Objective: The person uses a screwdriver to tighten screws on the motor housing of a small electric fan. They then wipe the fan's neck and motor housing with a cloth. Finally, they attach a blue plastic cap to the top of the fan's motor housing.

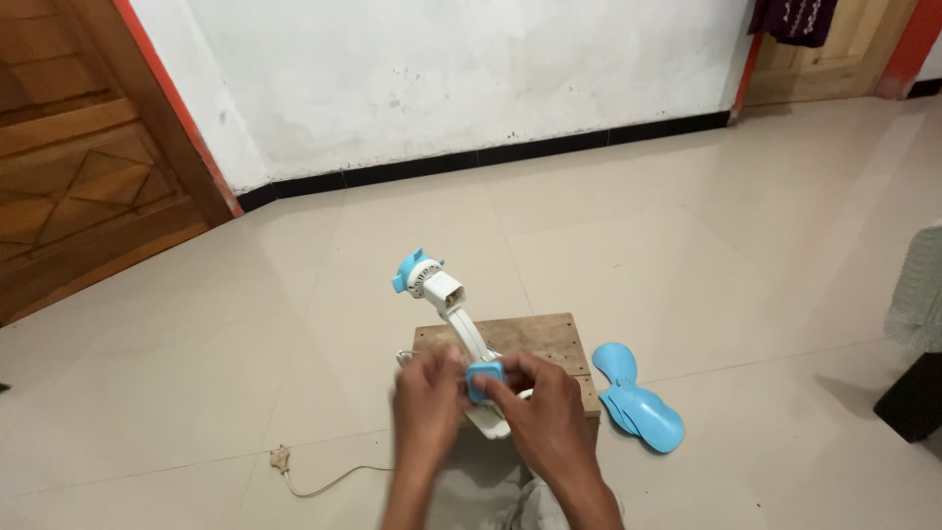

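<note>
Pale glossy tiled floor [687, 226], crossed by thin grout lines. On it, near the middle, a small worn wooden stool [535, 336] with a scuffed plank top. Just right of the stool, flat on the tiles, a light blue fan blade [633, 400]. Left of the stool, a pale cord [329, 481] trailing across the tiles, with a small plug [281, 457] at its end. On the stool top, a white fan stand [461, 319], tilted, partly covered by both hands.
</note>
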